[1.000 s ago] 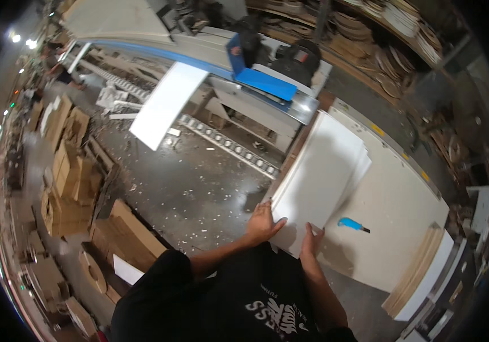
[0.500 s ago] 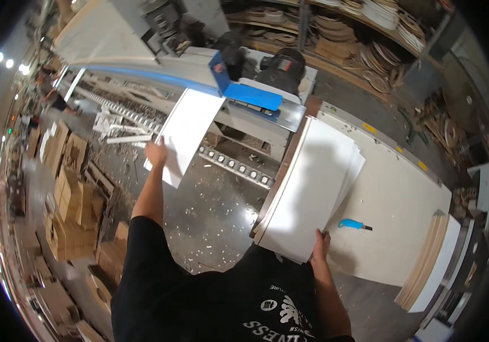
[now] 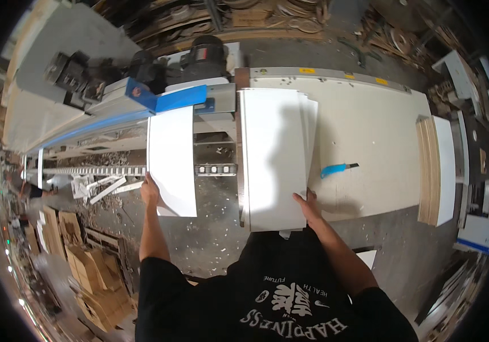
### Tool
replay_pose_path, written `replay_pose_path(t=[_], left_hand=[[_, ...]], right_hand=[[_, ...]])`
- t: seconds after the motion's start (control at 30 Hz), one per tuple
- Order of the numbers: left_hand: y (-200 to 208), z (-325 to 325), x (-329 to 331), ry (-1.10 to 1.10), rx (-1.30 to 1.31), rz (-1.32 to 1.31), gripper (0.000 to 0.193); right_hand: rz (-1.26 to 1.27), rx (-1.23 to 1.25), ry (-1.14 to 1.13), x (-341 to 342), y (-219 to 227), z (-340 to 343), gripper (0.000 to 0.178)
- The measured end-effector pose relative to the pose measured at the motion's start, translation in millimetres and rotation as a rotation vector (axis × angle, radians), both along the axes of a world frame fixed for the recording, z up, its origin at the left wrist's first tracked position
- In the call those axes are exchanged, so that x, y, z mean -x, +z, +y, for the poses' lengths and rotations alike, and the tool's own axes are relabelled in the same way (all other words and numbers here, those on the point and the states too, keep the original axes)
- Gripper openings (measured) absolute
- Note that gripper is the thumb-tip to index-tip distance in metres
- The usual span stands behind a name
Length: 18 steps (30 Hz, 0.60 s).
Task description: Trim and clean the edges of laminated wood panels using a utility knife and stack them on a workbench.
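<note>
One white board (image 3: 171, 159) sticks out from the machine (image 3: 142, 97) — the left hand (image 3: 150, 191) grips its near edge, fingers closed on it. Beside it, the right hand (image 3: 308, 206) rests on the stack of white boards (image 3: 272, 159) on the table (image 3: 381, 125), fingers bent over the corner — a blue knife (image 3: 335, 169) lies near.

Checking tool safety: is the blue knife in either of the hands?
No, the blue knife lies alone on the table, apart from the right hand.

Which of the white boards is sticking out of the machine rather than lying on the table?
The single white board that the left hand grips at its near edge. It hangs over the floor, while the stack of boards under the right hand lies on the table.
</note>
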<state>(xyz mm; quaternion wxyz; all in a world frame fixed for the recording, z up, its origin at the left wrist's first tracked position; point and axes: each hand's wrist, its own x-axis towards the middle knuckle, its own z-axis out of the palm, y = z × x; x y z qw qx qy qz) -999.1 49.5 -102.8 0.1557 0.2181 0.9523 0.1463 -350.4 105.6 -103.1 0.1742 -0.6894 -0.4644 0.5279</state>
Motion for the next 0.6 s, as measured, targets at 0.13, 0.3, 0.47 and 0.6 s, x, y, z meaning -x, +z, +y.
replay_pose_path(t=[0.13,0.3,0.47,0.6], left_hand=[[-30,-26,-33,0.018,-0.126,-0.073,0.098],[-9,11,-173,0.133,-0.381,-0.453,0.095],[6,-6,-251,-0.044,-0.298,-0.314,0.088],[15,15,-327,-0.123,-0.364,-0.274,0.073]], right_hand=[[0.166,0.144,0.006,-1,8,16,0.082],[0.395,-0.513,-0.512,-83,-90,31,0.074],[-0.5,-0.471,-0.247,-53,-5,90,0.058],[-0.603,-0.4,-0.052,-83,-21,115,0.059]])
